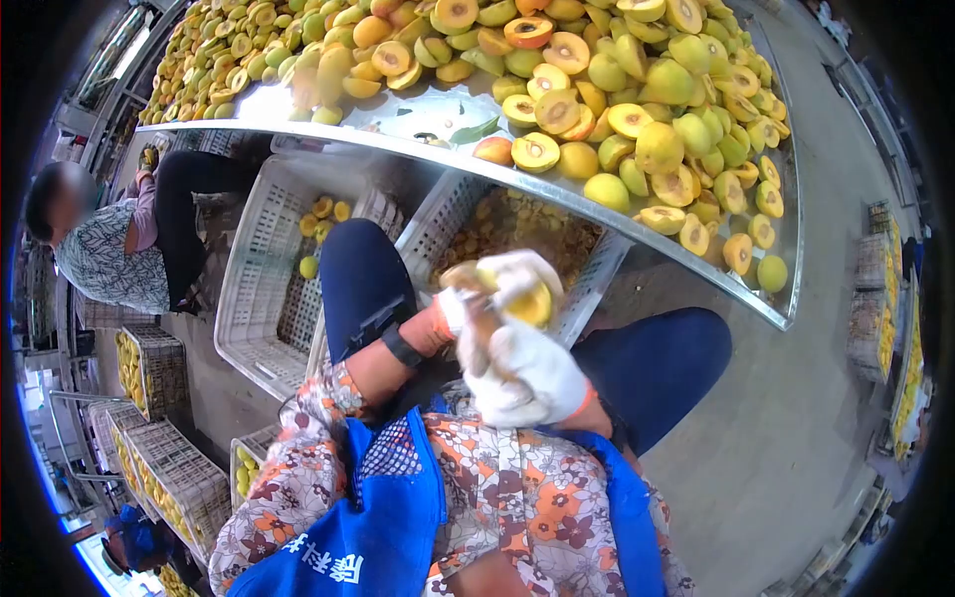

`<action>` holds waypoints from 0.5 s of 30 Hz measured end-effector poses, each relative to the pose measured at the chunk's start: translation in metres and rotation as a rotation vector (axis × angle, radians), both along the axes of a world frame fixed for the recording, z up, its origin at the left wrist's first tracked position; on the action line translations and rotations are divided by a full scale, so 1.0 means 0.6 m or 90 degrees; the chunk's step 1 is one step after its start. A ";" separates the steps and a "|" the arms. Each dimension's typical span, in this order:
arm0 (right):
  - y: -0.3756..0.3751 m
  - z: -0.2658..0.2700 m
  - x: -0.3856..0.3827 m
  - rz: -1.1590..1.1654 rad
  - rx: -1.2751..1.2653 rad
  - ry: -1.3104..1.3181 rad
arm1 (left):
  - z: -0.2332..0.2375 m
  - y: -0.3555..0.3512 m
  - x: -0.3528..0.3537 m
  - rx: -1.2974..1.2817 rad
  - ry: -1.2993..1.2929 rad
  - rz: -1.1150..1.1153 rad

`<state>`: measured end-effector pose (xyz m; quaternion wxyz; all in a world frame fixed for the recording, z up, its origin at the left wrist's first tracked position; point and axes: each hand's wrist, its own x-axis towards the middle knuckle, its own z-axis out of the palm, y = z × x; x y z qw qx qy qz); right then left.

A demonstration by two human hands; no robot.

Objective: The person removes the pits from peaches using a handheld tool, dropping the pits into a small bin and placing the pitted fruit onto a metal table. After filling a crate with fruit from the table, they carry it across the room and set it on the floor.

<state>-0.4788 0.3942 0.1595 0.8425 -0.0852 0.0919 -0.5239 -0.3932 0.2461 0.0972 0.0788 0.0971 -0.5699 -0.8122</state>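
Observation:
My left hand [512,277], in a white glove, is curled around a yellow peach half [534,306] above my lap. Close against it is my right hand [517,373], also gloved in white, with its fingers closed. Motion blur hides what my right fingers hold, if anything. Just beyond my hands, a white crate [423,224] between my knees contains brownish scraps [517,239]. Many cut peaches [557,111] are heaped on the metal table [398,149] in front of me.
A second white crate [244,289] with a few peaches stands left of my knee. Another person [119,244] sits at the left. Crates of fruit [174,478] line the lower left, and more stacked crates [870,328] are at the right. The table's metal edge runs above my knees.

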 end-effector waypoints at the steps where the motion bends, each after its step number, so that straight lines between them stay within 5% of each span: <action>1: -0.005 -0.001 -0.017 -0.043 -0.007 0.009 | -0.025 -0.016 0.016 -0.016 0.010 0.099; 2: -0.001 -0.008 -0.032 -0.093 0.044 0.004 | 0.024 -0.039 0.018 -0.477 0.021 0.229; 4: 0.013 -0.021 -0.051 -0.162 0.135 0.135 | 0.044 -0.078 0.060 -0.271 -0.069 0.422; 5: 0.019 -0.027 -0.056 -0.189 0.173 0.208 | 0.057 -0.120 0.092 -0.495 -0.066 0.483; 7: 0.029 -0.039 -0.060 -0.167 0.206 0.195 | 0.095 -0.166 0.143 -0.491 -0.225 0.635; 8: 0.033 -0.050 -0.056 -0.162 0.232 0.236 | 0.120 -0.183 0.158 -0.674 -0.380 0.608; 9: 0.036 -0.060 -0.051 -0.158 0.259 0.277 | 0.125 -0.210 0.173 -1.084 -0.605 0.499; 11: 0.027 -0.070 -0.039 -0.141 0.262 0.272 | 0.115 -0.216 0.154 -1.301 -0.481 0.529; 13: 0.023 -0.076 -0.023 -0.130 0.306 0.310 | 0.123 -0.199 0.074 -1.119 -0.408 0.488; 15: 0.022 -0.069 -0.025 -0.109 0.300 0.347 | 0.097 -0.187 -0.009 -1.136 -0.235 0.434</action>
